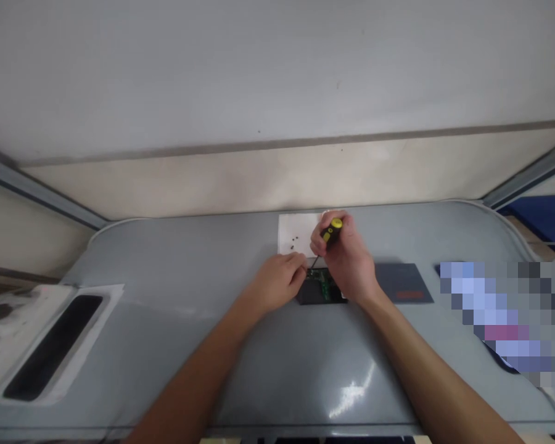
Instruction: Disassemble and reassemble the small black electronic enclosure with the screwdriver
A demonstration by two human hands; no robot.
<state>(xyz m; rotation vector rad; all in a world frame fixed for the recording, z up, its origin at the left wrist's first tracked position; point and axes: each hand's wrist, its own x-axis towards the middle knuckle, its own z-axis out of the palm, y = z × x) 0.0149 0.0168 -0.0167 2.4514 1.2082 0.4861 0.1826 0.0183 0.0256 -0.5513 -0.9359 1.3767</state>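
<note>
My right hand is closed round a small screwdriver with a black and yellow handle, its thin shaft slanting down to the left. The tip meets the upper left corner of a small black device with a green circuit board showing inside. My left hand rests curled at the device's left edge, fingers pinched together close to the screwdriver tip. What the fingers pinch, if anything, is too small to see. Just behind the hands lies a white sheet of paper with several tiny dark screws on it.
The work surface is a grey glossy table with rounded corners. A dark grey flat cover lies right of the device. A blurred-out patch sits at the far right. At the left, a white frame surrounds a dark slot. A pale wall stands behind.
</note>
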